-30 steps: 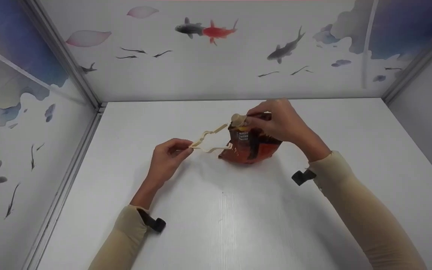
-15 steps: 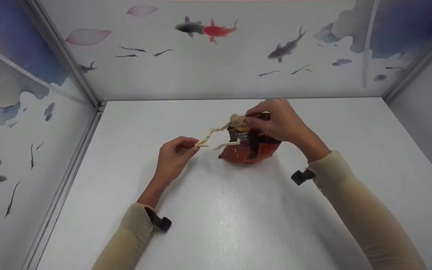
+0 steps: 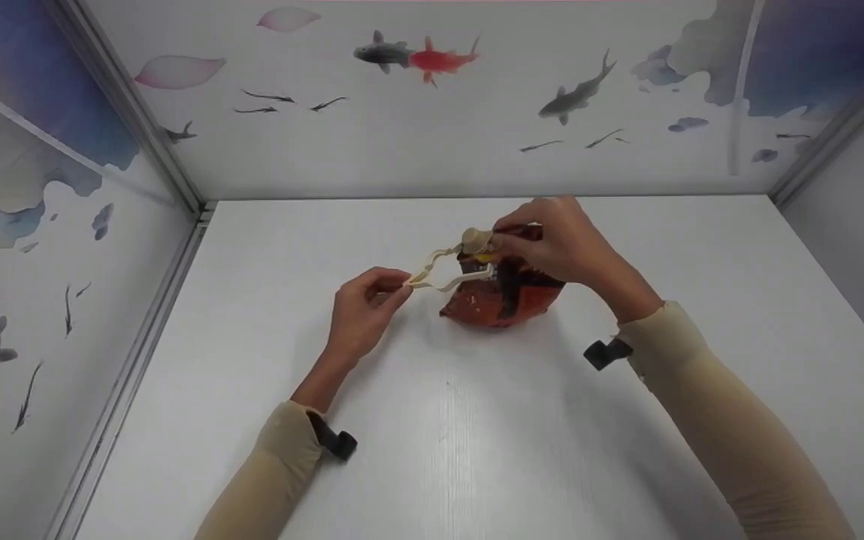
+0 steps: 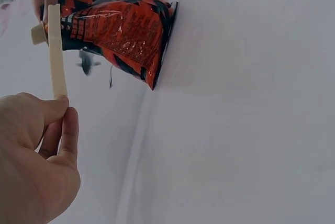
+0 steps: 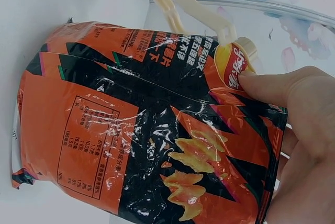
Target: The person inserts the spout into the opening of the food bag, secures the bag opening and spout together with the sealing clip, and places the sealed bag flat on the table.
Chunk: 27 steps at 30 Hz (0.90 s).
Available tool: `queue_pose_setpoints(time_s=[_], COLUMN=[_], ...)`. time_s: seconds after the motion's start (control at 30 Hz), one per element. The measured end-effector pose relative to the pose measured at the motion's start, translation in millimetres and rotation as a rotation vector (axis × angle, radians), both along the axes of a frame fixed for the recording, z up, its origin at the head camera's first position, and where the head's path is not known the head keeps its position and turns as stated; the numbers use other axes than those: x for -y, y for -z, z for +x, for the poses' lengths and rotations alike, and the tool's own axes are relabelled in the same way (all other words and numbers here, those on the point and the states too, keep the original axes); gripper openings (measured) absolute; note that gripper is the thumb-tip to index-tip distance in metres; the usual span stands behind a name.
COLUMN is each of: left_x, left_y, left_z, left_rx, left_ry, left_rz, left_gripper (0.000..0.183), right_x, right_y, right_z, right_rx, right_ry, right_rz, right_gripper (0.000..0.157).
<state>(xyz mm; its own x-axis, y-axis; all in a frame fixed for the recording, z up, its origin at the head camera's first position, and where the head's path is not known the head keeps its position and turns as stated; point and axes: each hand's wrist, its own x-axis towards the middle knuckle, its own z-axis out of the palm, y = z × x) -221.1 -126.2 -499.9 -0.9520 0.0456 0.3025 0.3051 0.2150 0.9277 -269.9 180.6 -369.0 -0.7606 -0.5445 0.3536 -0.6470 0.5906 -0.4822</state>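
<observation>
My left hand point(image 3: 361, 315) pinches the joined end of a cream plastic bag clip point(image 3: 447, 286) between thumb and fingers. The clip's two arms are spread apart and point right, their ends overlapping the bag in the head view. My right hand point(image 3: 563, 244) grips the top of a red and black chip bag point(image 5: 84, 124), thumb beside a beige spout cap point(image 5: 249, 49) at the bag's top corner. In the left wrist view the clip point(image 4: 56, 56) appears edge-on in front of the bag point(image 4: 125, 30). The right fingers are partly hidden behind the bag.
A white table point(image 3: 447, 450) lies under both hands. Behind it stands a white panel point(image 3: 439, 150) printed with fish, with a matching panel point(image 3: 19, 262) on the left and metal rails along the edges.
My left hand has moved right and slightly away, carrying the clip so its arms reach further over the bag. The right hand, bag and spout cap have stayed nearly still.
</observation>
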Motion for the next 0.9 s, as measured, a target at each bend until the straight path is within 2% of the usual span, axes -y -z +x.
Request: queue_pose_setpoints(time_s=[0.27,0.53,0.9], left_x=[-12.9,-21.4,-29.6], left_y=[-1.2,-2.9,-4.4], left_z=[-4.5,-5.5,-7.2], left_rx=[-0.018,-0.059,-0.102], left_ry=[0.019,0.021,0.048], left_rz=[0.004,-0.034,-0.039], left_gripper=[0.021,0.032,0.026], right_x=[-0.1,-0.3,-2.1], right_y=[1.0,0.4,0.0], right_z=[0.7,0.4,-0.9], right_rx=[0.007,0.003,-0.004], right_ry=[-0.003,-0.005,-0.031], right_rz=[-0.007,0.001,0.003], right_gripper=[0.012,0.012,0.012])
